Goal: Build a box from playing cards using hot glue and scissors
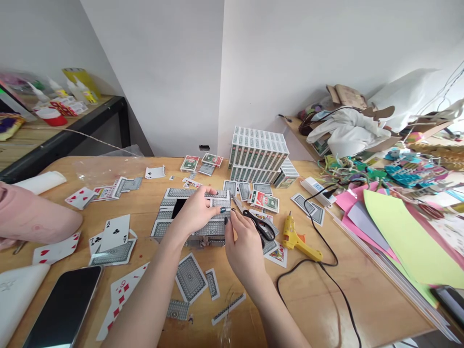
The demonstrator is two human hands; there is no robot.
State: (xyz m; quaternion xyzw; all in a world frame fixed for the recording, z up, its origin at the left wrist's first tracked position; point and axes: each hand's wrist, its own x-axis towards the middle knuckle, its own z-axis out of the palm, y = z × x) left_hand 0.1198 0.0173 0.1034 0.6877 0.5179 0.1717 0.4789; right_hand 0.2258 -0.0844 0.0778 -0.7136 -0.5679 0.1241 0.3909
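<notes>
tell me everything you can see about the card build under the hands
The card build is a low, stepped box of playing cards, with their grey patterned, white-bordered backs facing out. A dark gap opens in its top. It sits flat mid-way along the wooden table, with loose cards around it. The left hand lies over its top, fingers curled on the right edge. The right hand touches its right end with the fingertips.

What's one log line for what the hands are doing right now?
left hand: gripping card structure | right hand: fingertips at its edge | nearby: scissors, glue gun | surface: wooden table
</notes>
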